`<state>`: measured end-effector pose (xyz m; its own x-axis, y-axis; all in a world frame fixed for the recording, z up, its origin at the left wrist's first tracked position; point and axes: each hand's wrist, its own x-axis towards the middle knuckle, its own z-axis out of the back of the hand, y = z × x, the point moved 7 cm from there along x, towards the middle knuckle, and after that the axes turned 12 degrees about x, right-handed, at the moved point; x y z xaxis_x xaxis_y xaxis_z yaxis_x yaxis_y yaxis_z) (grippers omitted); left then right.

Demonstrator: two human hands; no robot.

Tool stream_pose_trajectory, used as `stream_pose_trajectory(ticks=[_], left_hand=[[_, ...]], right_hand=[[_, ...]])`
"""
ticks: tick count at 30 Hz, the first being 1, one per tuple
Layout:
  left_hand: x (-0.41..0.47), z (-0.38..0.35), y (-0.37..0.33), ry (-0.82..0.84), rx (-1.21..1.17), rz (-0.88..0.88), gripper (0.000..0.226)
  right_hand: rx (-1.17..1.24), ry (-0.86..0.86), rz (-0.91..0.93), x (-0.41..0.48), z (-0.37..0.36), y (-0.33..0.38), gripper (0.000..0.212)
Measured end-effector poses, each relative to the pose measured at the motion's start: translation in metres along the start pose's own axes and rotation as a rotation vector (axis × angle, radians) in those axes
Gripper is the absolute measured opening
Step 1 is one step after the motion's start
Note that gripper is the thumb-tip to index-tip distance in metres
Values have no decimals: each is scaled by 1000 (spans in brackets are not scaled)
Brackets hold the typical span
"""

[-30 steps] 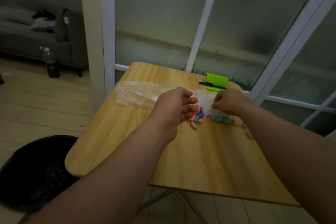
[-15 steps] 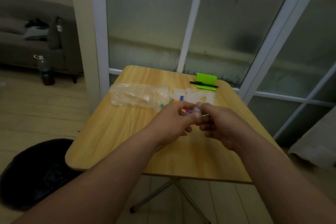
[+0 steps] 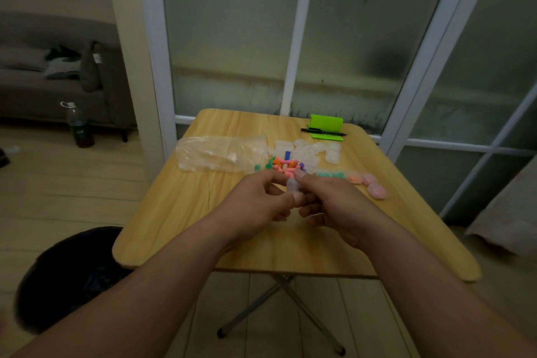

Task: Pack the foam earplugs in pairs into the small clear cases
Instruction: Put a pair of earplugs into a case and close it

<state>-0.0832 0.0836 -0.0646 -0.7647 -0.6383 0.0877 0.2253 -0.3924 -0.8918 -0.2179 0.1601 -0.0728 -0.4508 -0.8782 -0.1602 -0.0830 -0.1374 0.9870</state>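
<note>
Above the middle of the wooden table [image 3: 290, 244], my left hand [image 3: 255, 202] and my right hand [image 3: 334, 203] meet and together pinch one small clear case [image 3: 292, 185]; what it holds is too blurred to tell. Behind the hands lies a loose pile of coloured foam earplugs [image 3: 283, 166]. Several empty clear cases [image 3: 313, 152] are scattered beyond that pile. To the right, a row of filled cases, green [image 3: 329, 174], orange [image 3: 355, 177] and pink [image 3: 376, 190], lies on the table.
A crumpled clear plastic bag [image 3: 220, 154] lies at the back left. A green stand with a black pen [image 3: 325, 128] sits at the far edge by the window. A black bin [image 3: 69, 273] stands on the floor left of the table.
My hands left the earplug pile, came together nearer to me and now hold a clear case between them. The camera has tilted, showing more of the table.
</note>
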Motion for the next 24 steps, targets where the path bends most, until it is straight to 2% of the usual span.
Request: stream_pose_trajectory(ticks=[4, 6, 8, 11, 15, 18, 22, 24], left_hand=[[4, -3, -3, -1, -31, -17, 32], [5, -6, -2, 34, -100, 6, 38], [5, -9, 0, 67, -242, 78, 33], [5, -12, 6, 109, -484, 187, 26], [2, -12, 13, 136, -546, 244, 26], [3, -9, 15, 97, -592, 253, 31], [3, -7, 10, 46, -510, 221, 32], [3, -9, 8, 69, -440, 187, 32]], right_hand=[[-13, 50, 65, -3, 1, 6, 30], [-121, 19, 182, -5, 5, 13, 23], [-306, -21, 325, -8, 8, 21, 19], [-474, 1, 501, -12, 5, 24, 23], [-610, 16, 625, -15, -2, 22, 33], [-463, 27, 581, -13, 1, 22, 31], [-218, -74, 385, -3, 14, 16, 12], [-175, -45, 287, 1, 13, 8, 14]])
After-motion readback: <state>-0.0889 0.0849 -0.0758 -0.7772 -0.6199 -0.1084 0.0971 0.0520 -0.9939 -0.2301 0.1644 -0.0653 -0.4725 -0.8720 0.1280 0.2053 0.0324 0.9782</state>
